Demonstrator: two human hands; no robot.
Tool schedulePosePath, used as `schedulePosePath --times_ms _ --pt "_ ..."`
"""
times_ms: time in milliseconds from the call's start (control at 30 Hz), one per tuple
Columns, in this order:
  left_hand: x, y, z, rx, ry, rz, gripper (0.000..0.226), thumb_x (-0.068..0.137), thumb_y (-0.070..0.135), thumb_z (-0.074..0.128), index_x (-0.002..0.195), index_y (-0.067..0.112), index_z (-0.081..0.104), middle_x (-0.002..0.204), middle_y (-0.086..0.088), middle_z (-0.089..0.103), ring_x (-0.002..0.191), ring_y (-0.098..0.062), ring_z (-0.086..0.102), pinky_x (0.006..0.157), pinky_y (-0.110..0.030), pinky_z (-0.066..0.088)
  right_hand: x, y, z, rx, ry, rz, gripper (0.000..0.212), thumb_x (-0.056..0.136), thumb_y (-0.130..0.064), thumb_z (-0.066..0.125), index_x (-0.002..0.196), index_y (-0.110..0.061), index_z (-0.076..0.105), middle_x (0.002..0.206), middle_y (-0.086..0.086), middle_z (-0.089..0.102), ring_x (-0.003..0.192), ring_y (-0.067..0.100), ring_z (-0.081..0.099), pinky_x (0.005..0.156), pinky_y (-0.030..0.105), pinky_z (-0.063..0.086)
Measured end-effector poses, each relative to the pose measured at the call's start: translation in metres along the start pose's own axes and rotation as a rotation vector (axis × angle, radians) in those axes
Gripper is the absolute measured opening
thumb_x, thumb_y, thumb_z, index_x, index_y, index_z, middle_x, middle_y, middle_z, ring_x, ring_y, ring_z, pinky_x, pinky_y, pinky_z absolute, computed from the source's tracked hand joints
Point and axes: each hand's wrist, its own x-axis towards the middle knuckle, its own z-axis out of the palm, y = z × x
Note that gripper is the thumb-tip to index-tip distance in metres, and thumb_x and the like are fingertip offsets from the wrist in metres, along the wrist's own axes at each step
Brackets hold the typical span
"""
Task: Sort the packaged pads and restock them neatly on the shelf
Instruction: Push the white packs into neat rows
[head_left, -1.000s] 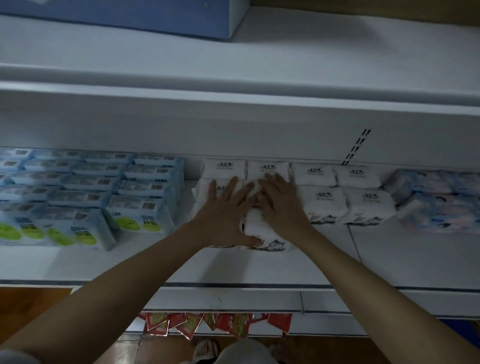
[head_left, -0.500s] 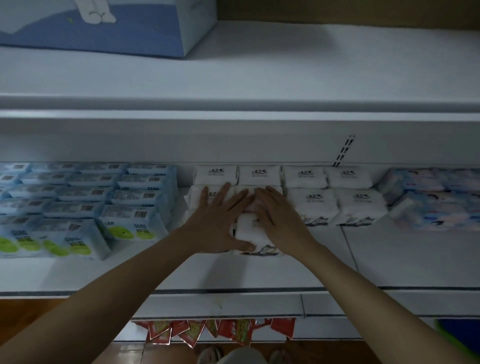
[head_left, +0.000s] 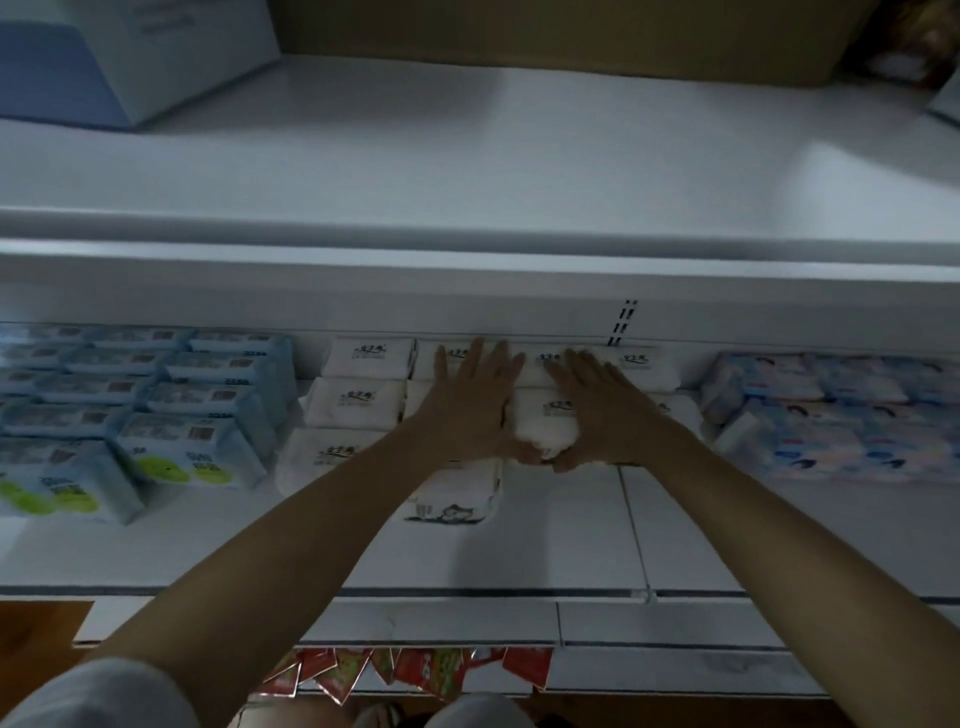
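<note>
Soft white plastic-wrapped pad pack (head_left: 545, 423) sits in the second row of the white block, mid-shelf, squeezed between both palms. Left hand (head_left: 470, 405) and right hand (head_left: 605, 413) lie flat, fingers straight and spread, thumbs touching the pack's front edge. Risk: an uneven push could skew it or ride it up over the back-row white packs (head_left: 370, 357). The loose front white pack (head_left: 457, 499) under the left forearm could get dragged off the white shelf (head_left: 571, 545). Blue-green packs (head_left: 192, 452) left, pale blue patterned packs (head_left: 831, 415) right.
</note>
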Motion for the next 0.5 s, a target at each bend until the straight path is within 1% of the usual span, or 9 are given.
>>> schedulePosePath --times_ms 67,167,267,367,433,500 --pt "0.004 -0.002 0.008 -0.035 -0.002 -0.028 0.124 0.067 0.091 0.044 0.155 0.022 -0.011 0.162 0.001 -0.018 0.148 -0.025 -0.02 0.114 -0.062 -0.011 0.011 -0.005 0.01 -0.022 0.057 -0.007 0.136 0.063 -0.069 0.075 0.156 -0.013 -0.007 0.163 0.017 -0.005 0.151 0.031 -0.003 0.123 0.043 0.0" --pt "0.007 0.0 0.013 -0.03 0.001 -0.027 0.125 0.066 0.091 0.043 0.154 0.021 -0.012 0.162 0.001 -0.02 0.148 -0.026 -0.021 0.113 -0.064 -0.01 0.018 -0.01 0.02 -0.017 0.134 -0.031 0.132 0.063 -0.072 0.072 0.156 -0.006 0.005 0.161 0.022 0.009 0.15 0.035 0.008 0.122 0.047 0.008" --pt "0.009 0.001 0.013 -0.019 0.004 -0.02 0.122 0.069 0.087 0.047 0.153 0.026 -0.015 0.161 0.004 -0.022 0.147 -0.028 -0.021 0.112 -0.066 -0.008 0.02 -0.008 0.022 0.027 0.175 -0.078 0.131 0.061 -0.072 0.071 0.155 -0.003 0.012 0.159 0.024 0.016 0.148 0.037 0.014 0.122 0.048 0.01" --pt "0.012 0.0 0.013 -0.02 0.004 -0.039 0.12 0.069 0.085 0.05 0.153 0.029 -0.016 0.162 0.006 -0.019 0.147 -0.028 -0.02 0.112 -0.067 -0.009 0.027 -0.008 0.025 0.062 0.184 -0.106 0.13 0.058 -0.07 0.076 0.152 0.0 0.019 0.157 0.025 0.022 0.147 0.038 0.017 0.122 0.048 0.013" --pt "0.015 0.0 0.015 -0.001 0.004 -0.049 0.118 0.071 0.082 0.052 0.153 0.03 -0.014 0.162 0.007 -0.016 0.148 -0.029 -0.018 0.112 -0.068 -0.007 0.028 -0.006 0.025 0.061 0.161 -0.11 0.133 0.058 -0.069 0.079 0.153 -0.002 0.016 0.158 0.024 0.02 0.148 0.036 0.015 0.122 0.049 0.013" --pt "0.016 0.0 0.016 -0.001 -0.002 -0.045 0.117 0.071 0.081 0.054 0.154 0.031 -0.013 0.163 0.007 -0.013 0.148 -0.029 -0.016 0.111 -0.068 -0.007 0.023 -0.002 0.022 0.058 0.129 -0.139 0.136 0.059 -0.067 0.08 0.155 -0.004 0.007 0.161 0.019 0.011 0.15 0.032 0.007 0.123 0.047 0.005"
